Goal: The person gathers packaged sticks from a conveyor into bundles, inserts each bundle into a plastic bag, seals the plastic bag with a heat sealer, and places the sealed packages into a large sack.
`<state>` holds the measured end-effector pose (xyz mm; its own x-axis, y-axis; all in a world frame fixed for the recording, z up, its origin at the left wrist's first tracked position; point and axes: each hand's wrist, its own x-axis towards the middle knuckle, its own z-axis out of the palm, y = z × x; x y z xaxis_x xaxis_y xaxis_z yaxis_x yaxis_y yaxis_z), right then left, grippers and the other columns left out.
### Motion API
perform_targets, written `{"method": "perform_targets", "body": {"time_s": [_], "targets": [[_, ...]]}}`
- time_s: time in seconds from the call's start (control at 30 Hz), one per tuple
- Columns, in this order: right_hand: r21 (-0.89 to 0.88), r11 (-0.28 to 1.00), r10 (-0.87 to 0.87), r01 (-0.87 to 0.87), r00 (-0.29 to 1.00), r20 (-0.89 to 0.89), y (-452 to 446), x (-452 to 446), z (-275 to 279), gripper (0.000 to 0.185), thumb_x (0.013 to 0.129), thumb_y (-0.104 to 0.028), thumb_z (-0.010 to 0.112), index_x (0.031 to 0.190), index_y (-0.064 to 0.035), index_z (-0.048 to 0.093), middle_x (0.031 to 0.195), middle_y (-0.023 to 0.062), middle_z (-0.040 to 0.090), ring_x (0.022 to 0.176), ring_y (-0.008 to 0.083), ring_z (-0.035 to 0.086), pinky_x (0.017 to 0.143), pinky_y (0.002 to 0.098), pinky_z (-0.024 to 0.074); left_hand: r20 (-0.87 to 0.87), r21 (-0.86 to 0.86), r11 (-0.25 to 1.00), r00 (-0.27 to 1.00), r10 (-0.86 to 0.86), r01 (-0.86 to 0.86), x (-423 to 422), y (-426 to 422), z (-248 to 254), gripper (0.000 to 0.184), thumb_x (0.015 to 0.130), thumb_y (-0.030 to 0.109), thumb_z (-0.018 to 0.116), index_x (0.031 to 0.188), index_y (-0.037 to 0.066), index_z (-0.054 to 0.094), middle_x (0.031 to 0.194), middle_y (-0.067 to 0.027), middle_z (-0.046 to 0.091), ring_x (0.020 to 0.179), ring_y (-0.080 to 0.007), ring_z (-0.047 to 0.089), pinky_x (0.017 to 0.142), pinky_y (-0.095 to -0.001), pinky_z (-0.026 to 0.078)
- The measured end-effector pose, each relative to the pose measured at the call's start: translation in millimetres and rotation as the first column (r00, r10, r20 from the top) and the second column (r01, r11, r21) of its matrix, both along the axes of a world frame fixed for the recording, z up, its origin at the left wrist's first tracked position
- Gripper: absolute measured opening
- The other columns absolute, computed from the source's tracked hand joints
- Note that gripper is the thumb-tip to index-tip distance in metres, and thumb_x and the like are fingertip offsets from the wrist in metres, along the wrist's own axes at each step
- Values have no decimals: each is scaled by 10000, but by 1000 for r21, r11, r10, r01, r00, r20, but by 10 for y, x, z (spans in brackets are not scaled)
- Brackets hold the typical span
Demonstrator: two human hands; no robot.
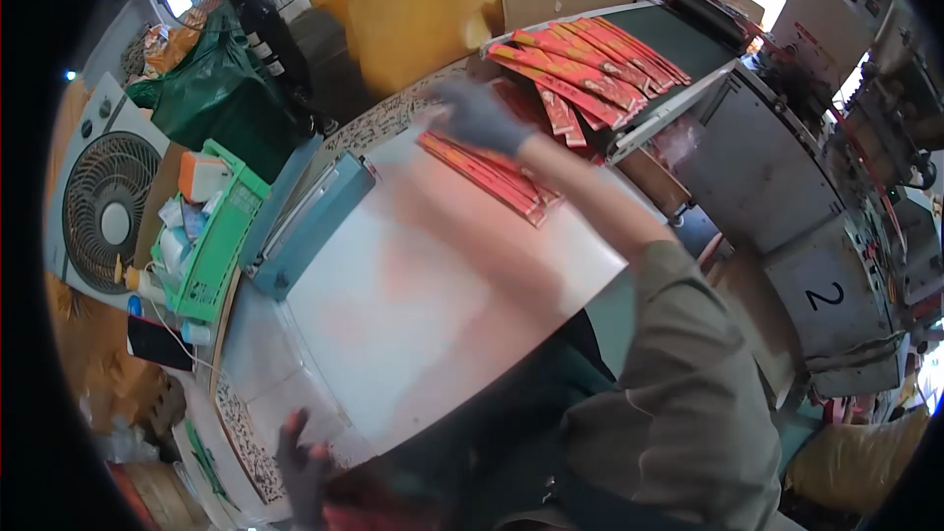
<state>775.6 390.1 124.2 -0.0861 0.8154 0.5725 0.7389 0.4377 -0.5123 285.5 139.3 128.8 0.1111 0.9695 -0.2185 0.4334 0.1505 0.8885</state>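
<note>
Packets, red, on the white tabletop, right hand blurred beside them! Left hand low; can't tell either grip.

Single wide-angle view from a camera on the wearer's head, facing forward and down, the field bounded by a dark, rounded border. The white tabletop fills the centre at close range; the sleeve, nearer, enters at lower right. The white-framed fan, left, and conveyor belt, upper right, lie farther off.
</note>
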Motion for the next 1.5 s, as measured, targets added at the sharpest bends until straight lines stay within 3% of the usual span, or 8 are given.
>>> {"method": "perform_targets", "body": {"time_s": [0.03,0.3,0.53,0.77,1.03,1.13,1.43,1.5], "targets": [[28,1000,19,-12,960,-279,217,631,-164,373,843,-245,660,1147,-33,620,1042,128,678,983,230,644,849,350,499,43,-39,995,995,-92,94,293,225,-143,651,798,125,670,1374,-3,396,1286,-135,524,676,-101,500,616,-249,475],[-82,380,-854,921,384,350,-446,3502,-109,494,835,-418,584,1173,-58,605,1113,220,629,1061,390,581,923,435,457,223,323,935,948,-225,146,2441,1876,-1423,655,847,62,666,1403,-3,326,1288,-135,470,1151,-211,517,917,-315,474],[-245,863,-431,442,897,99,-366,2476,-102,360,846,-197,600,1188,-87,619,888,188,662,742,220,630,740,335,492,280,456,890,946,-165,20,3393,2412,-1503,643,907,179,608,1417,-26,275,1432,-215,349,1335,-307,358,1108,-395,282],[-217,945,-157,245,922,355,-343,1005,-239,484,846,-395,580,1169,-36,599,1014,190,630,957,371,583,849,435,471,-18,571,819,998,-56,56,3643,2762,-1470,739,859,260,674,1422,-29,291,1456,-212,336,1350,-284,340,1110,-336,273],[-509,779,-517,367,834,-190,127,1231,-1374,835,798,-702,517,987,108,591,945,339,620,915,441,622,785,476,490,242,545,838,955,-170,11,3527,3021,-1895,813,835,181,701,1444,-16,200,1437,-200,338,1324,-275,358,1094,-365,306],[-407,794,-480,452,876,36,-124,707,-1112,923,668,-750,605,1099,61,520,1024,294,617,978,426,605,869,455,473,513,376,921,805,-298,101,3629,2946,-1654,805,849,161,684,1444,-22,173,1399,-160,384,1268,-240,416,1057,-357,360],[-733,653,-102,-189,938,-332,-1983,-183,-938,1054,782,-676,563,1455,28,159,1253,330,504,1171,424,511,978,428,407,740,-246,814,644,-193,526,2501,908,-1305,507,940,362,486,1257,-32,448,1062,-227,610,863,-310,639,793,-381,539],[-782,503,37,-369,913,-407,-2561,-197,-968,1133,770,-687,571,1457,50,55,1217,326,529,1132,410,545,954,402,428,760,-340,891,646,72,300,2401,123,-1120,605,922,322,528,1381,-12,319,1174,-199,573,1098,-296,565,960,-410,457]]}}
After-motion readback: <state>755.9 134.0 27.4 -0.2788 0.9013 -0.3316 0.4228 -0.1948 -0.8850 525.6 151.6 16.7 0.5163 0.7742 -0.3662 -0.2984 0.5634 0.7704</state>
